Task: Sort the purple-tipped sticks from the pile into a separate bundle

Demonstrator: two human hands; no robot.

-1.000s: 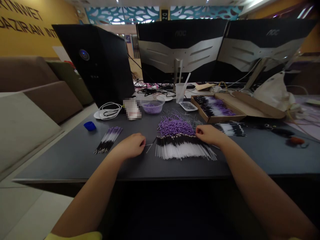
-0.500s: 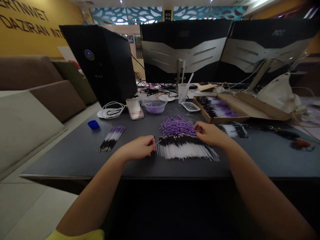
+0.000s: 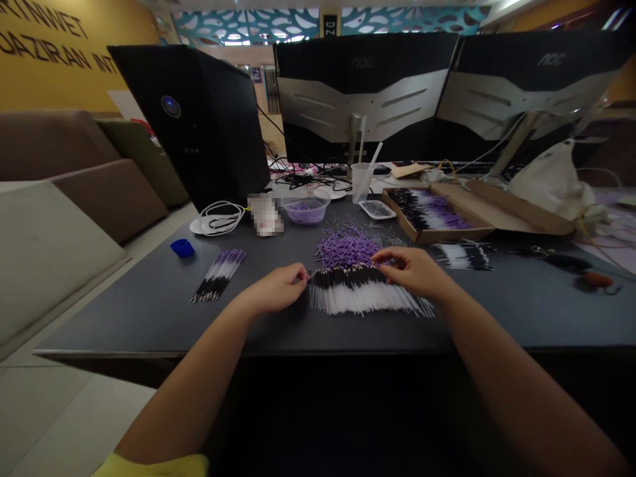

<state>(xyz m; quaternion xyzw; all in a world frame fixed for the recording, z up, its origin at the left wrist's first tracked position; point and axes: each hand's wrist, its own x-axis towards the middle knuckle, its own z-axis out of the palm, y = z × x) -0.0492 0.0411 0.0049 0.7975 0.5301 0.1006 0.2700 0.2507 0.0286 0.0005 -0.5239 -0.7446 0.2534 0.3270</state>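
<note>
Slim black-and-clear sticks (image 3: 365,298) lie side by side in a wide row on the dark desk. A heap of small purple tube-like pieces (image 3: 345,245) touches the row's far side. My left hand (image 3: 282,286) is just left of the row, fingers closed in a pinch; one thin clear stick (image 3: 311,275) pokes out from the fingertips. Over the right edge of the purple heap is my right hand (image 3: 412,270), thumb and forefinger apart, with nothing visible between them. A bundle of purple, white and black sticks (image 3: 218,275) rests farther left.
An open cardboard box (image 3: 437,235) holds many similar sticks. Near it are a small white tray (image 3: 377,210) and more loose sticks (image 3: 464,256). Behind stand a plastic bowl (image 3: 307,211) with purple pieces and a cup (image 3: 360,182). A blue cap (image 3: 182,248) lies left.
My right hand has moved left over the purple heap. My left hand has shifted slightly up and left, still pinched. The camera view has shifted a little.
</note>
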